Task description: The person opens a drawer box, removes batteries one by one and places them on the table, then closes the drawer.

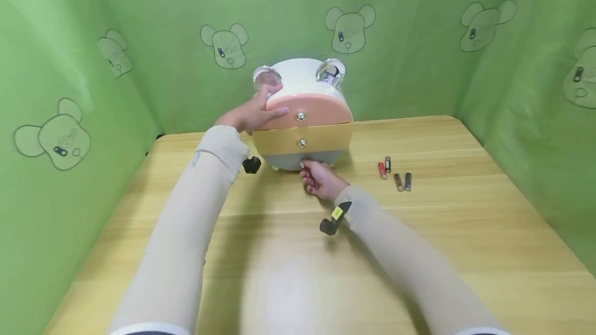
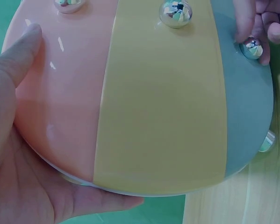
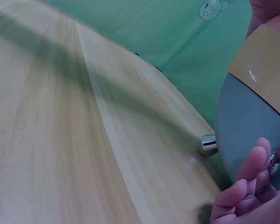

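Note:
A round three-drawer storage box [image 1: 298, 79] with a white body and two chromed ears stands near the back of the table. Its drawer fronts are pink, yellow [image 2: 163, 112] and grey-blue [image 3: 249, 126], top to bottom, each with a silver ball knob, and all sit closed. My left hand [image 1: 255, 112] holds the box's upper left side, the thumb lying on the pink front and the other fingers round the side. Low at the front, my right hand [image 1: 323, 180] pinches the bottom drawer's knob [image 2: 252, 48] between thumb and finger.
Several small batteries [image 1: 399, 182] lie on the wooden table [image 1: 442, 231] right of the box, one of them red [image 1: 382, 170]. Green curtains [image 1: 288, 4] with bear-head drawings enclose the back and both sides. Short silver feet [image 3: 208, 144] raise the box.

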The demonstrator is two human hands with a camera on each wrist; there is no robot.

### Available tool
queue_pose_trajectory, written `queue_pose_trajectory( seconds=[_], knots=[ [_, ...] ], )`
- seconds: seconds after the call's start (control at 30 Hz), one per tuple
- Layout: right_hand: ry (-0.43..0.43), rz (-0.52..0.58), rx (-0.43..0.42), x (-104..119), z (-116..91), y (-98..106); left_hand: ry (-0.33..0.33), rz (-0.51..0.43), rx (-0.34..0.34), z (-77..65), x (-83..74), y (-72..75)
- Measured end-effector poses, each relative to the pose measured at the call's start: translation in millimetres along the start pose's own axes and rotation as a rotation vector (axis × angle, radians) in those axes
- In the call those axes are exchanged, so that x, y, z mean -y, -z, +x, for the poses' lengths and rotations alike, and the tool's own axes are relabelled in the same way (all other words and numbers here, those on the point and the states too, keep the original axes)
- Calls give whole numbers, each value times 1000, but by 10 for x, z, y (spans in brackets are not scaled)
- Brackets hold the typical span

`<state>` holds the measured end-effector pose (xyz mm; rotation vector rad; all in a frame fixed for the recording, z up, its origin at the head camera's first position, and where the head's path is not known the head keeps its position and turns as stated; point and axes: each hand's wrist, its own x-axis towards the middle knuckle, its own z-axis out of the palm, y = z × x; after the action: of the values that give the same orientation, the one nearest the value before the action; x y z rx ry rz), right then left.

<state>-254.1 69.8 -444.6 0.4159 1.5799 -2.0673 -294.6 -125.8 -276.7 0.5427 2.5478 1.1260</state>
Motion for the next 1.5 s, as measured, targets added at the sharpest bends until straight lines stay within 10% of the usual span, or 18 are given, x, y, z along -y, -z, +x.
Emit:
queue_pose_trajectory(
  seconds=[1.5],
  knots=[
    [85, 77, -140, -126, 8, -107, -56, 76, -32, 64, 55, -27]
  ],
)
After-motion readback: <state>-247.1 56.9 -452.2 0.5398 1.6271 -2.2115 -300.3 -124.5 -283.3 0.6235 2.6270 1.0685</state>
